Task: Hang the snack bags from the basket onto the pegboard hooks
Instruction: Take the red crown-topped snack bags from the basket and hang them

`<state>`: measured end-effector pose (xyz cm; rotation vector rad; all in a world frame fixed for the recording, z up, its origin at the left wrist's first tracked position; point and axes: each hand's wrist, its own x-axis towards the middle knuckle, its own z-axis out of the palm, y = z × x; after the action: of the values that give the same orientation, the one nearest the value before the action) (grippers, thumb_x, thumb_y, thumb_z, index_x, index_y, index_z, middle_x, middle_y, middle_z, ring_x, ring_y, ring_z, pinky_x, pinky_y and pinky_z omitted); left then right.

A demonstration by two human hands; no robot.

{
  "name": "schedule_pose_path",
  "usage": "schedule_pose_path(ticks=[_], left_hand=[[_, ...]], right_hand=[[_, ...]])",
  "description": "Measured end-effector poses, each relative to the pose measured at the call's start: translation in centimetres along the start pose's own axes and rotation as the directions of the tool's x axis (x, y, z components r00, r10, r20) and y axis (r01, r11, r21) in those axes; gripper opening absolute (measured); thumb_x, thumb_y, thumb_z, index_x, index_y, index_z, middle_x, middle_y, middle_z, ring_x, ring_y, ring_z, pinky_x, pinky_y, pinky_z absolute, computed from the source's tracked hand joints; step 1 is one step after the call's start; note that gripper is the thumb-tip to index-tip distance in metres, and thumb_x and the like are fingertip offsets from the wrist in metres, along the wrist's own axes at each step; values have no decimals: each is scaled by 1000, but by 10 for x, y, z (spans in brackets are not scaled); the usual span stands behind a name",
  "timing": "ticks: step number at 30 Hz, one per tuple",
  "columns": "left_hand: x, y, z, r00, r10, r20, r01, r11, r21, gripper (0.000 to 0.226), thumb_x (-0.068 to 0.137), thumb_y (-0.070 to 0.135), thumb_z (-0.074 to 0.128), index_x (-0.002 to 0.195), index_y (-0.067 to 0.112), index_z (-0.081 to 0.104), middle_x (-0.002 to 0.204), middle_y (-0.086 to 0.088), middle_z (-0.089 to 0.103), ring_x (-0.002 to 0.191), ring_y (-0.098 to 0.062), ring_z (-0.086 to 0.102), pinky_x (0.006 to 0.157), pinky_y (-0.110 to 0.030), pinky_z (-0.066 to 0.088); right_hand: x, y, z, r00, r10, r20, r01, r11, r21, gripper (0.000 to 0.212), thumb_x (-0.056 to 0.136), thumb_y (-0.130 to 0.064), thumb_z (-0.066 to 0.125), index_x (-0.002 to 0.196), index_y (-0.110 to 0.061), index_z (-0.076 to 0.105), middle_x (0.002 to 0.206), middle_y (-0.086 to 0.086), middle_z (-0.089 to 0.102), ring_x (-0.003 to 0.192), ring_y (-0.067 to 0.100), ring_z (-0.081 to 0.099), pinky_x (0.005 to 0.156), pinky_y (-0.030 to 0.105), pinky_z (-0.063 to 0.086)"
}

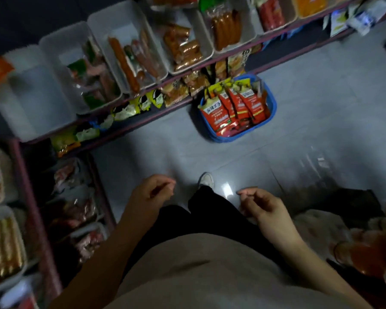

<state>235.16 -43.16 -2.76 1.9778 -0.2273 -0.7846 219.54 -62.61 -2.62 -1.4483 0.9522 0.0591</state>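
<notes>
A blue basket [271, 101] stands on the grey tiled floor against the shelf's foot, filled with several red and yellow snack bags [234, 108] standing upright. My left hand [153, 192] hangs over the floor well short of the basket, fingers loosely curled, holding nothing. My right hand [260, 202] hangs at the same height to the right, fingers also loosely curled and empty. No pegboard hooks are plainly in view; small yellow and orange snack bags [143, 102] hang in a row below the shelf's front edge.
White trays [129, 25] with packed sausages line the shelf at the top. A second shelf unit [31, 208] with more packets stands at the left. My foot in a white shoe [206, 180] is on the tiles. Dark and reddish goods [366, 253] lie at the right.
</notes>
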Motion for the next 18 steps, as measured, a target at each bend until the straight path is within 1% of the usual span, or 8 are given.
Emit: schedule_pose_path(ticks=[2,4,7,10,12,14,16,18], left_hand=[[34,7,-4,998,-68,14,68,998,8,27,90,12,61,76,35,65,76,26,68,70,9,61,64,-3,43],[66,10,-7,991,-123,54,120,992,45,33,91,7,58,74,35,66,75,25,68,68,11,61,62,-3,44],[124,9,-10,978,-181,108,168,979,115,37,89,1,59,72,33,64,69,25,68,63,12,60,60,-2,43],[205,-6,-2,936,-276,217,249,958,144,43,90,6,58,66,40,69,70,23,69,69,6,63,73,-16,50],[269,-19,16,925,-267,271,224,958,180,43,90,4,57,69,39,69,70,25,68,67,9,61,75,-22,50],[331,-34,44,925,-213,314,156,968,198,39,89,-3,56,76,33,64,70,26,67,64,12,59,71,-14,48],[389,-49,78,929,-168,330,117,979,168,33,89,-5,55,78,25,61,67,20,68,61,10,58,65,-6,45],[446,-70,114,930,-149,337,103,983,149,29,90,-2,54,79,24,60,71,9,65,62,6,58,68,-11,46]], right_hand=[[38,-24,-4,1000,17,-23,-16,999,30,22,94,-4,54,83,-18,67,57,-7,63,53,0,53,58,12,45],[73,-41,-6,996,52,-73,-45,995,84,19,94,-4,54,85,-14,67,56,-6,62,52,1,53,57,13,45],[125,-53,-6,992,72,-106,-59,991,119,20,94,-5,54,84,-17,66,58,-5,62,55,1,55,58,14,46],[185,-42,-8,987,92,-134,-85,995,57,22,94,-6,53,84,-21,66,65,-5,62,58,3,57,62,18,47],[235,-26,-12,973,114,-199,-111,993,28,21,95,-9,54,84,-22,66,68,-3,63,59,3,58,64,22,48],[289,-5,-15,960,142,-242,-142,990,18,17,95,-13,54,85,-22,65,69,-2,64,59,0,59,65,23,48],[341,18,-17,946,161,-283,-169,986,-2,15,95,-20,54,84,-25,64,69,-4,65,60,1,60,67,26,51],[396,43,-19,936,165,-310,-186,982,-40,16,95,-25,55,81,-29,61,73,-4,67,66,7,63,71,33,54]])
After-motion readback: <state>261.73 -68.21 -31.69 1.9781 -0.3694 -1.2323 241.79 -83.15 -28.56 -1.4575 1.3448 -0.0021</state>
